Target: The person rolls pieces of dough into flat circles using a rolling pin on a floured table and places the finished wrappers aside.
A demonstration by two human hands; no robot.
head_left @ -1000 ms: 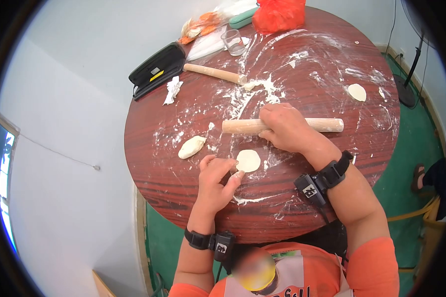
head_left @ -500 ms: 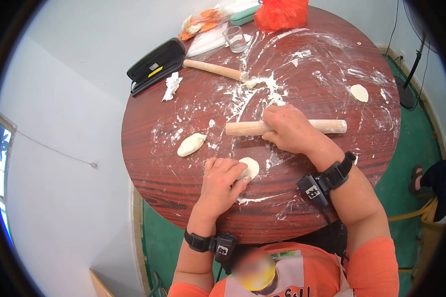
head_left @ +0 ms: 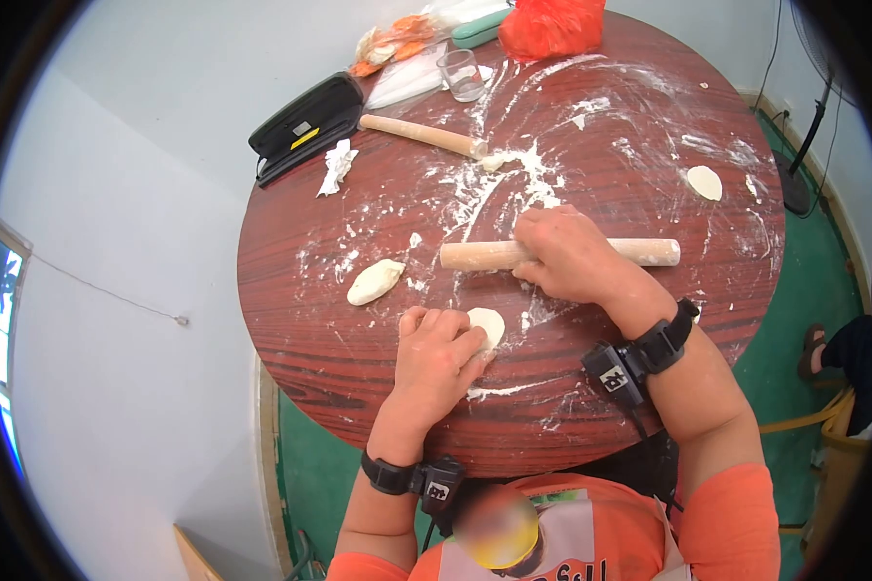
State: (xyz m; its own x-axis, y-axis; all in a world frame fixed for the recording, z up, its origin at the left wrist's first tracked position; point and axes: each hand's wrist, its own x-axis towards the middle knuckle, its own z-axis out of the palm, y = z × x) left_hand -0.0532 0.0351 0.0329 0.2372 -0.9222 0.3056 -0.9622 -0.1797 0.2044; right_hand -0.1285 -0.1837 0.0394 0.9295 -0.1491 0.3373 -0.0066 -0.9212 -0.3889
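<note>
We see a round tabletop (head_left: pixel 339 378) of dark red wood grain, glossy where bare and dulled by streaks of white flour. The rolling pin (head_left: pixel 475 255) under our right hand (head_left: pixel 567 257) is pale, unvarnished wood, matt and dusted; a second wooden pin (head_left: pixel 421 137) looks the same. The dough disc (head_left: pixel 489 324) at our left hand (head_left: pixel 436 358) is soft, smooth and matt, like the dough lump (head_left: pixel 375 281). The glass (head_left: pixel 461 75) is clear, the red bag (head_left: pixel 547 27) shiny thin plastic, the black case (head_left: pixel 305 126) matt.
</note>
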